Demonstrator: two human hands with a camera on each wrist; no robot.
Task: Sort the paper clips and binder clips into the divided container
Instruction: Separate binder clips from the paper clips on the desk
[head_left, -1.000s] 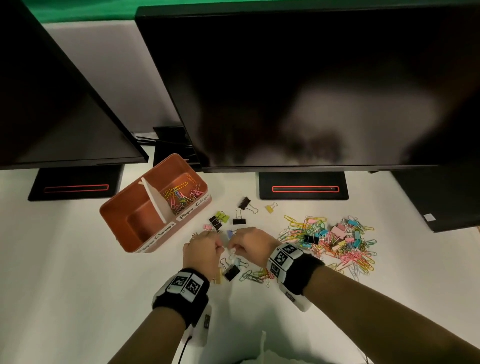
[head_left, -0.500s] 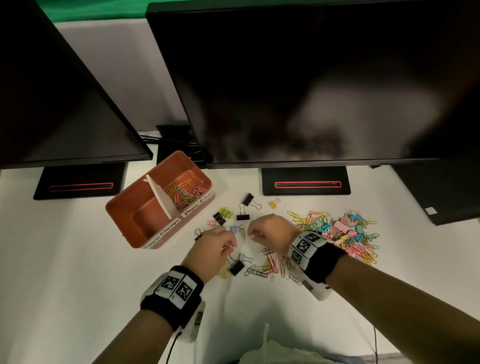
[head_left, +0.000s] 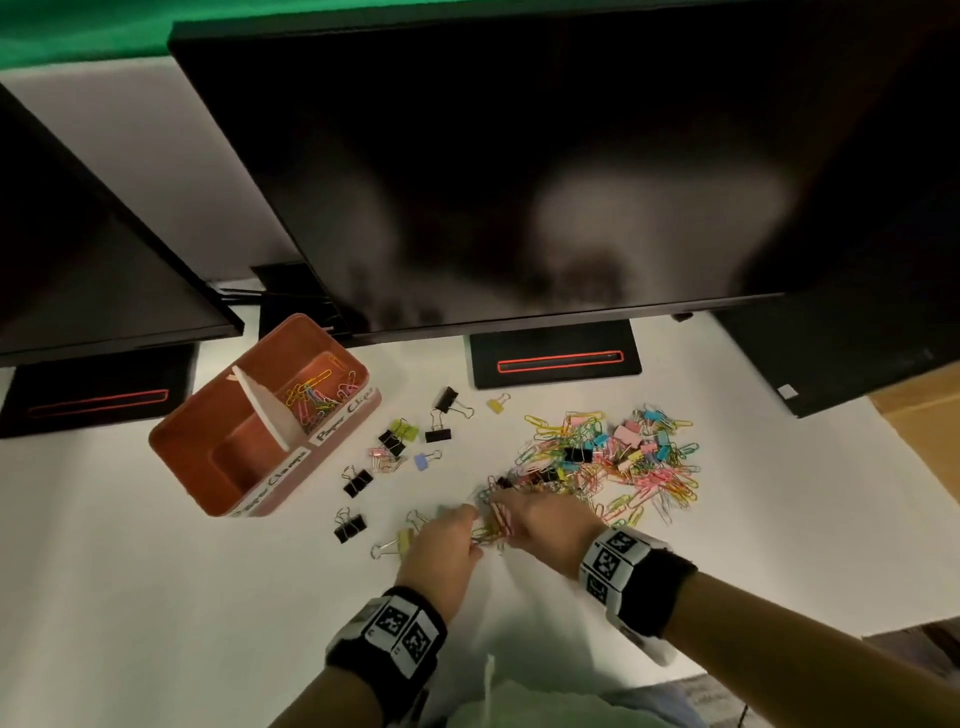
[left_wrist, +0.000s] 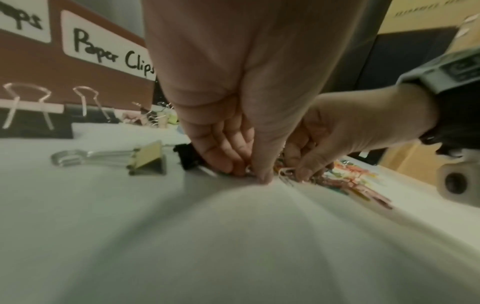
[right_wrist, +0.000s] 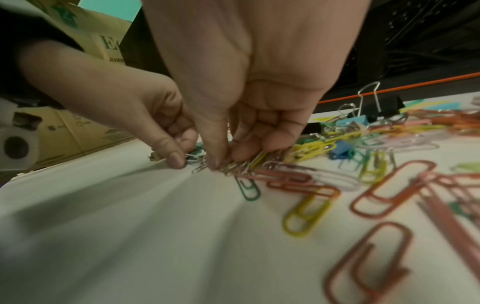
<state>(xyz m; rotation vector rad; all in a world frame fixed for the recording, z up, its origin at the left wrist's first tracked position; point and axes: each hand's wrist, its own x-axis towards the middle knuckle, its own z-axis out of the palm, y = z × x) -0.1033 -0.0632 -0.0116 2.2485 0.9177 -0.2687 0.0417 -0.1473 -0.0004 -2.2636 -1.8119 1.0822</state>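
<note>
The orange divided container (head_left: 197, 457) stands at the left, with coloured paper clips (head_left: 317, 397) in its far compartment. A big mixed pile of paper clips and small binder clips (head_left: 613, 457) lies to the right. Loose binder clips (head_left: 439, 415) are scattered between them. Both hands meet over a small cluster of paper clips (head_left: 493, 527) near the front. My left hand (head_left: 470, 522) pinches a clip there, fingertips down on the table (left_wrist: 249, 172). My right hand (head_left: 501, 512) pinches a bunch of paper clips (right_wrist: 241, 164) between thumb and fingers.
Two dark monitors overhang the white table, their black stands (head_left: 556, 358) behind the clips. A yellow binder clip (left_wrist: 146, 158) and a black one (left_wrist: 33, 123) lie just left of my left hand. Cardboard boxes (right_wrist: 78, 127) stand beside the table.
Both hands have moved nearer and to the right, away from the scattered binder clips and onto the cluster of paper clips at the pile's near edge.
</note>
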